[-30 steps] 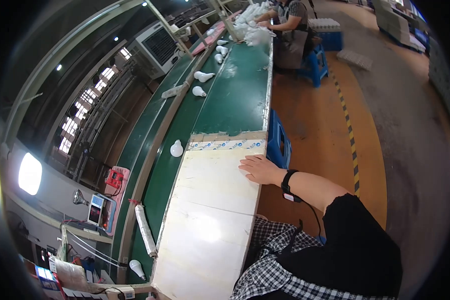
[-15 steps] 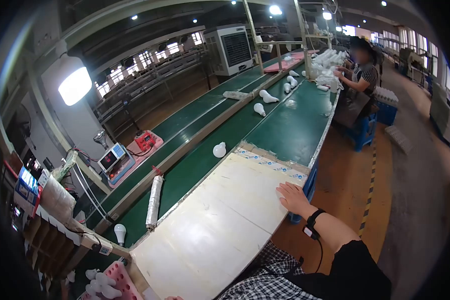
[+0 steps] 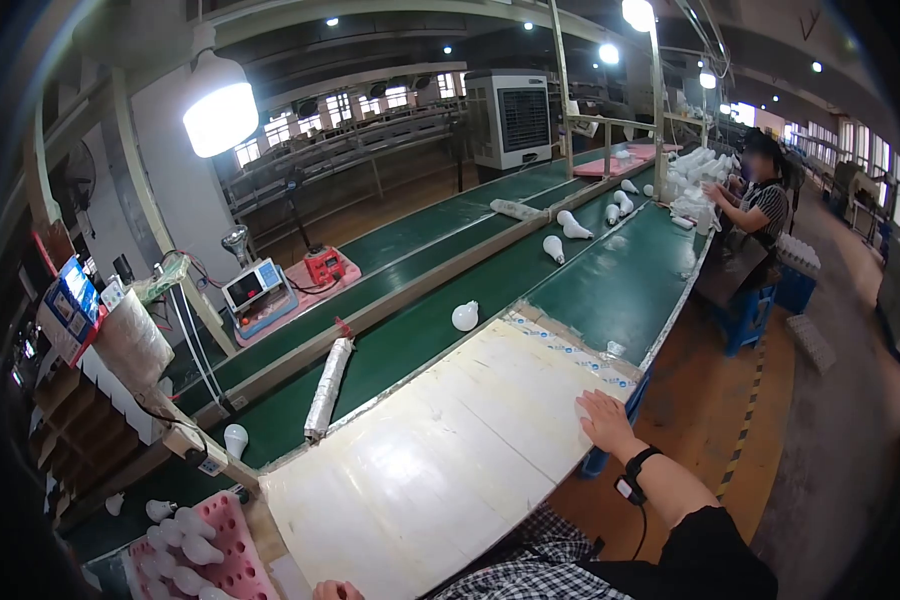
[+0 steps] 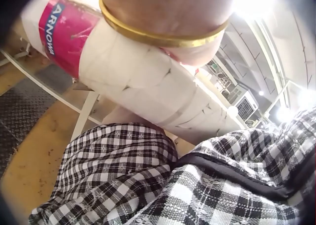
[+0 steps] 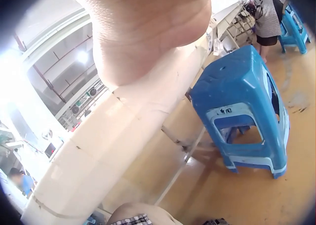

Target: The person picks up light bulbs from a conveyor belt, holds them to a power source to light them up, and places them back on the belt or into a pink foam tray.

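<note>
My right hand (image 3: pixel 606 420) rests on the right edge of a white-covered board (image 3: pixel 425 465), fingers spread flat and holding nothing. In the right wrist view the heel of that hand (image 5: pixel 143 37) lies against the board's rounded edge. My left hand (image 3: pixel 336 591) shows only partly at the bottom of the head view, its loose fingers at the board's near edge. The left wrist view shows its wrist with a gold bangle (image 4: pixel 163 37) over the board's side; the fingers are out of that view. A white light bulb (image 3: pixel 465 316) lies on the green belt just beyond the board.
A pink foam tray (image 3: pixel 245 540) with several bulbs stands at lower left. A wrapped roll (image 3: pixel 328 390) lies by the board. More bulbs (image 3: pixel 574 225) lie along the belt towards a seated person (image 3: pixel 760 215). A blue stool (image 5: pixel 237 101) stands beside the bench.
The head view has swung left and up, bringing the pink tray and my left fingers into sight. My right hand stays on the board's edge.
</note>
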### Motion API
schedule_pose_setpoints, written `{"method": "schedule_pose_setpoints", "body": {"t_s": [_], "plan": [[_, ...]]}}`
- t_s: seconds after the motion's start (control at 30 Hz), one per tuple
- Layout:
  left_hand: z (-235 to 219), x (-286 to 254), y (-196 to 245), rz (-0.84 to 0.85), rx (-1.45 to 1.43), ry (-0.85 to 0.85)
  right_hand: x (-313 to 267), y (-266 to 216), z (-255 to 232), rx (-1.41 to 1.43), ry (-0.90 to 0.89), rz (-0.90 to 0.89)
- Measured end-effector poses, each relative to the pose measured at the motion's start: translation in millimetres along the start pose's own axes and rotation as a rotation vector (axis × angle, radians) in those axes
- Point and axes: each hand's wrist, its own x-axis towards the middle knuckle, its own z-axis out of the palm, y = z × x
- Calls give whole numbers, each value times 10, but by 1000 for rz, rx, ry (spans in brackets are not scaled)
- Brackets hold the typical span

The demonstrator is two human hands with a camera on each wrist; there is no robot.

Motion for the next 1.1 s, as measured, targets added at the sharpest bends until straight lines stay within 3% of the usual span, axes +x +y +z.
{"method": "schedule_pose_setpoints", "body": {"t_s": [0.83,1.0,1.07,1.1], "plan": [[-19,84,50,-26,46,-105,-3,20,26,-20,17,-31],[-71,93,106,-39,22,-88,159,-13,-26,20,-37,7],[-81,120,134,-48,6,-104,428,-140,-184,64,-248,135],[-68,109,105,-41,3,-114,648,-135,-98,130,-265,121]]}}
